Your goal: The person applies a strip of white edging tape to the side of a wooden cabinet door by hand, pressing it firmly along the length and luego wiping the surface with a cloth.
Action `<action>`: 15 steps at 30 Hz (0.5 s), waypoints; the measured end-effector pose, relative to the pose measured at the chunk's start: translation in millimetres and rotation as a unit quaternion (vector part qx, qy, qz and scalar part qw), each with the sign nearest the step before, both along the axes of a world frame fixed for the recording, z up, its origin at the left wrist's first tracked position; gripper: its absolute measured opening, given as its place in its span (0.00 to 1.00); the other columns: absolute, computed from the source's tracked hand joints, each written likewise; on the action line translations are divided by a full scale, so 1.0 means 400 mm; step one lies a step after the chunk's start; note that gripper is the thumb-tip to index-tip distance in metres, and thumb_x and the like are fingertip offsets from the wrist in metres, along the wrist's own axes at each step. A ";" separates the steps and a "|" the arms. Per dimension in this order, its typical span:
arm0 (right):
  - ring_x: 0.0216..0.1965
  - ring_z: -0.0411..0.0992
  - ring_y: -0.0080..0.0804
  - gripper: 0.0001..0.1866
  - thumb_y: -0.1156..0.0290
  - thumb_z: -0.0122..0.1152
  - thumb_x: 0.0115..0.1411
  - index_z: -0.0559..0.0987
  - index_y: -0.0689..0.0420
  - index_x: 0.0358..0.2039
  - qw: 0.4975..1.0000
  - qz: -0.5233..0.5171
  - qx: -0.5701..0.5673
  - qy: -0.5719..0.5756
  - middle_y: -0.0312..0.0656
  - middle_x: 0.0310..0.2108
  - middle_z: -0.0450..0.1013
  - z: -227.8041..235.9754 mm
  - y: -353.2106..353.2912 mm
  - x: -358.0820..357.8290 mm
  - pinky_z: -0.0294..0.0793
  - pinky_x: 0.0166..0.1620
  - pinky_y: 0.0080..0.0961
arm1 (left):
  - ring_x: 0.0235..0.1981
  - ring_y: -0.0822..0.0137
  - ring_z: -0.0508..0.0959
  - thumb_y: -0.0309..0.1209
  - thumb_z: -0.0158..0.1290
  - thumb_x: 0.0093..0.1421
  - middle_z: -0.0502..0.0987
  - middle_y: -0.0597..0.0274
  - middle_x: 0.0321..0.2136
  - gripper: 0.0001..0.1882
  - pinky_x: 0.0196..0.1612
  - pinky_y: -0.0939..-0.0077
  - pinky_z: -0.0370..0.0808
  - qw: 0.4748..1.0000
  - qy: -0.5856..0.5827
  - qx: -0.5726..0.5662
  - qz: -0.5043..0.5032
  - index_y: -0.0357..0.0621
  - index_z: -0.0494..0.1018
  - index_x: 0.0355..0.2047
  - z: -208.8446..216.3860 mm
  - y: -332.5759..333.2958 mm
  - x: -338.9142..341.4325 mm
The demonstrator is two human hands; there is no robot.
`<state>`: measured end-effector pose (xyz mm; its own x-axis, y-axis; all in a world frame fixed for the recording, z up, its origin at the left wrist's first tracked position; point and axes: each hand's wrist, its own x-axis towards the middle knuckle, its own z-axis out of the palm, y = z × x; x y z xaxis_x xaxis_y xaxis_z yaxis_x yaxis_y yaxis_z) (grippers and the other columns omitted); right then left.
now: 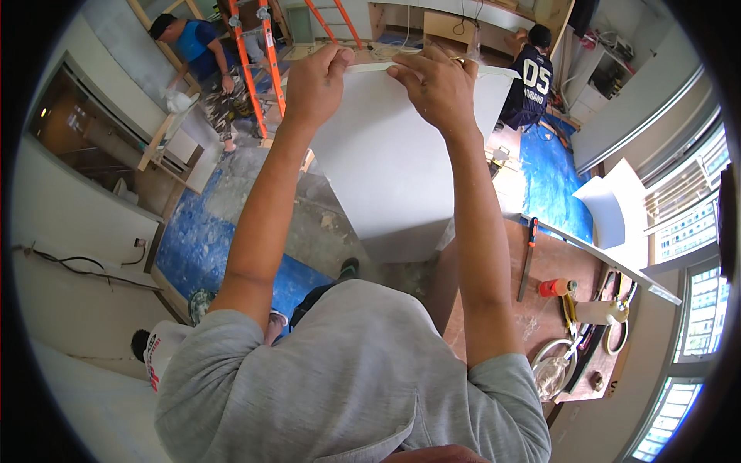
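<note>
- Blue sheets (552, 174) covered some floor (309, 224).
- Left hand (316, 85) and right hand (438, 89) pinched the white board (386, 147) by its far edge.
- Its long way ran down, toward the shirt (340, 363).

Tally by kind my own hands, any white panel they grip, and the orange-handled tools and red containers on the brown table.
Hands: 2 (left hand, right hand)
White panel: 1
Orange-handled tool: 1
Red container: 1
Total: 5
</note>
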<state>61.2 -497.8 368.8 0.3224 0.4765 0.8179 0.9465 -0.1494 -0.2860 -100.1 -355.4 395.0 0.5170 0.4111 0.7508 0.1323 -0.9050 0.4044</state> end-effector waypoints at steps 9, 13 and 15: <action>0.45 0.77 0.37 0.11 0.57 0.66 0.64 0.89 0.42 0.43 0.998 0.057 0.006 -0.015 0.34 0.37 0.79 -0.012 -0.015 0.028 0.60 0.55 0.46 | 0.37 0.62 0.89 0.18 0.56 0.61 0.87 0.57 0.32 0.07 0.40 0.69 0.84 0.997 0.024 0.015 -0.078 0.41 0.82 0.36 -0.033 0.013 0.014; 0.50 0.77 0.35 0.12 0.56 0.64 0.67 0.89 0.43 0.44 0.998 -0.001 -0.059 -0.022 0.33 0.42 0.80 0.021 -0.038 -0.002 0.58 0.59 0.45 | 0.36 0.61 0.88 0.19 0.56 0.61 0.87 0.58 0.32 0.07 0.40 0.69 0.83 0.998 0.054 0.006 -0.035 0.41 0.83 0.34 -0.006 0.019 -0.038; 0.51 0.77 0.36 0.14 0.54 0.61 0.70 0.88 0.43 0.47 0.997 -0.001 -0.067 -0.029 0.34 0.46 0.80 0.027 -0.037 0.001 0.58 0.60 0.46 | 0.36 0.60 0.88 0.20 0.58 0.61 0.87 0.58 0.32 0.05 0.40 0.68 0.83 0.998 0.039 0.027 -0.044 0.42 0.83 0.35 -0.001 0.055 -0.075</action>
<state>61.6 -512.5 379.4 0.2771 0.5822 0.7643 0.9607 -0.1836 -0.2084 -130.2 -333.3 394.5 0.6066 0.3215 0.7270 0.0814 -0.9349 0.3455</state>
